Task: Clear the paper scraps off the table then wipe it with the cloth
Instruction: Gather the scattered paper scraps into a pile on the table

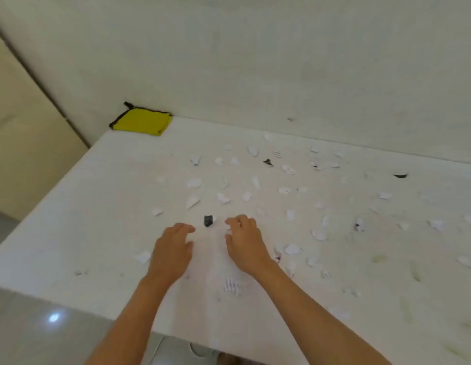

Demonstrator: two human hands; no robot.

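Several torn white paper scraps (193,183) lie scattered over the white table (97,233), a few of them dark. A black-and-white scrap (208,220) sits just beyond my fingertips, between both hands. My left hand (171,251) hovers palm down over the table with loosely bent fingers, holding nothing. My right hand (245,243) is beside it, fingers curled down onto the surface at a small white scrap (228,227); I cannot tell if it grips it. A folded yellow cloth (142,121) with black edging lies at the table's far left corner against the wall.
A pale wall (281,61) runs along the table's far edge. The table's left and near edges drop to a glossy grey floor (31,333). A striped scrap (232,285) lies between my forearms. Faint stains (378,258) mark the table's right side.
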